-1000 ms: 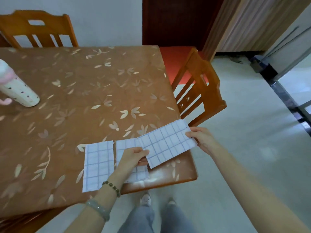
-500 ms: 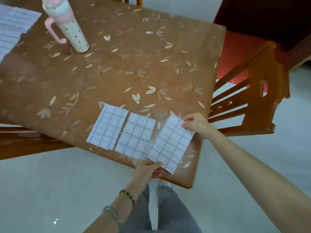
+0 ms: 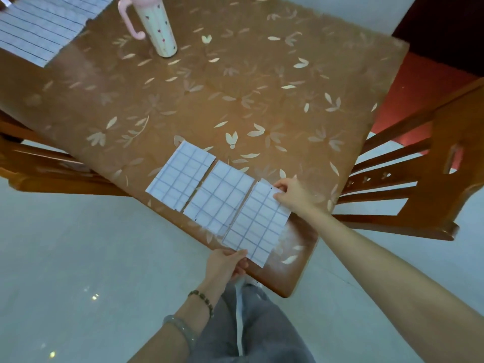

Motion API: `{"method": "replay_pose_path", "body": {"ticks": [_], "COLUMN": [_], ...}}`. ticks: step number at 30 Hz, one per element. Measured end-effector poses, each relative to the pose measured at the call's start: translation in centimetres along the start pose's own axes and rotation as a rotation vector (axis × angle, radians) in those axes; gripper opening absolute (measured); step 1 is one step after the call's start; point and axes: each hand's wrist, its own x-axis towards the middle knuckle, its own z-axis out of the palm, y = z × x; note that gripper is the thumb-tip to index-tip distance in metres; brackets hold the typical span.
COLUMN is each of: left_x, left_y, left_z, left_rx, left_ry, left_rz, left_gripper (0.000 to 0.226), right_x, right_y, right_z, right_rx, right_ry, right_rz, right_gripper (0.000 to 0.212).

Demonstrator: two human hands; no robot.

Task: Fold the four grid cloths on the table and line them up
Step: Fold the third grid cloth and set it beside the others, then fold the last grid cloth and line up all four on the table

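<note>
I pinch the third folded white cloth with the thin blue grid [image 3: 258, 221] at both ends. My left hand [image 3: 227, 263] grips its near short end, thumb on top and fingers curled under, right at the near edge of the brown wooden table with the pale leaf-patterned cover [image 3: 235, 95]. My right hand [image 3: 290, 195] nips its far right corner between thumb and fingertips. The cloth lies flat on the table, a long narrow rectangle slanting away from me.

It is the rightmost of a row of three. Its long left side runs against the middle folded grid cloth [image 3: 220, 197]; I cannot tell whether the two merely touch or overlap a little. Left of that, across a narrow strip of bare table, lies the first folded grid cloth [image 3: 180, 176]. All three slant the same way, close to the near edge.

The fourth grid cloth, large and unfolded [image 3: 39, 24], is spread over the far left corner, well apart from the row. Near it stands an upright cream tumbler with small hearts and a pink handle [image 3: 159, 27].

A brown wooden chair [image 3: 432, 184] sits at the table's right side. A dark bead bracelet [image 3: 203, 301] and a pale bangle [image 3: 180, 330] circle my left wrist.
</note>
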Motion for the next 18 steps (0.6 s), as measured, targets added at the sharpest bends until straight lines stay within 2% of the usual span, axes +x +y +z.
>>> {"method": "replay_pose_path", "body": {"ticks": [7,11,13,15,18], "left_x": [0.2,-0.2,-0.6,-0.8,-1.8], "left_y": [-0.1,0.5,1.2,2.5,5.8], "left_z": [0.3,-0.2,-0.6,-1.3,-3.6], "left_rx": [0.173,0.42,0.575,0.633,0.458], "left_ry": [0.057,0.063,0.079,0.064,-0.098], "left_rz": [0.069,0.179,0.239,0.311,0.432], "left_gripper": [0.025,0.035,0.041,0.047,0.031], "right_x": [0.0,-0.8,-1.3,-1.8,-3.2], "right_y": [0.7,1.1,0.4,-0.8,-3.5], "right_z": [0.9,0.7,0.4,-0.5,-2.7], "right_rx": [-0.102,-0.426,-0.488,-0.491,-0.549], "right_ry": [0.065,0.169,0.131,0.048,-0.033], "right_rz": [-0.064,-0.242,-0.257,-0.207,-0.18], "right_gripper": [0.036,0.031,0.033,0.035,0.036]}}
